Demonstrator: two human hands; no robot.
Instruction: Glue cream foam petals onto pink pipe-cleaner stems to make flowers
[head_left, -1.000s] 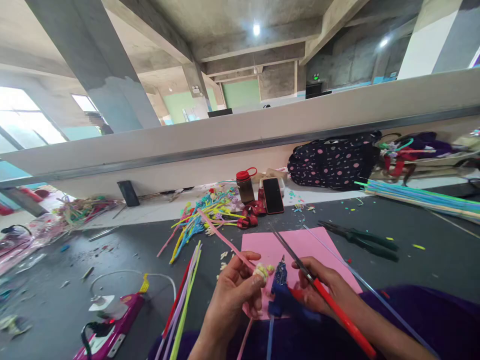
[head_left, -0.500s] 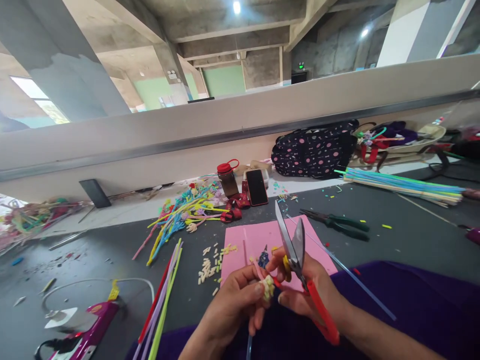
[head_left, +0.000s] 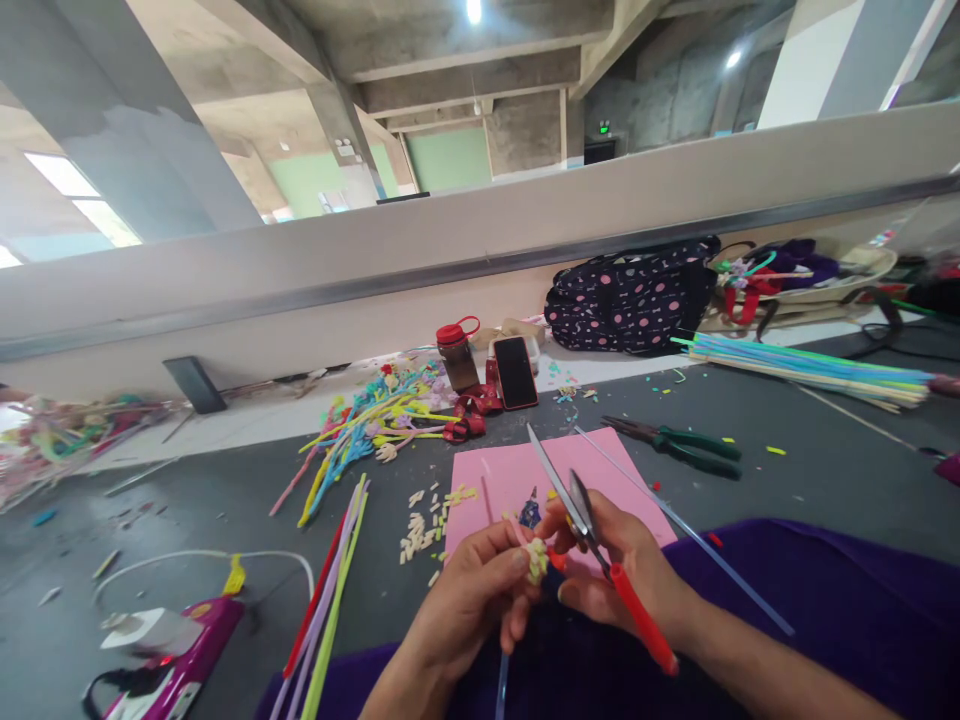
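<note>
My left hand point(head_left: 480, 580) pinches a small cream-and-yellow pipe-cleaner flower point(head_left: 537, 560), with a pink stem end showing above the fingers. In my right hand point(head_left: 626, 560) are red-handled scissors point(head_left: 581, 505), their blades parted and pointing up and away. The fingertips of my right hand come close to the flower; whether they touch it I cannot tell. Behind my hands, on a pink sheet point(head_left: 480, 480), lies a blue glue gun point(head_left: 530, 510), mostly hidden. Small cut cream pieces point(head_left: 420, 525) are scattered beside the sheet.
Long pipe cleaners point(head_left: 330, 590) lie left, near a purple power strip point(head_left: 187, 650). Green-handled pliers point(head_left: 686, 448) and a clear glue stick point(head_left: 690, 535) are at right. Farther back stand a bottle point(head_left: 457, 360), a phone point(head_left: 515, 372), finished stems point(head_left: 360, 440) and a patterned bag point(head_left: 630, 300).
My right hand has let go of the glue gun, which stays on the sheet, and come beside the flower. The scissors have swung upright and opened, then narrowed. The view shifted.
</note>
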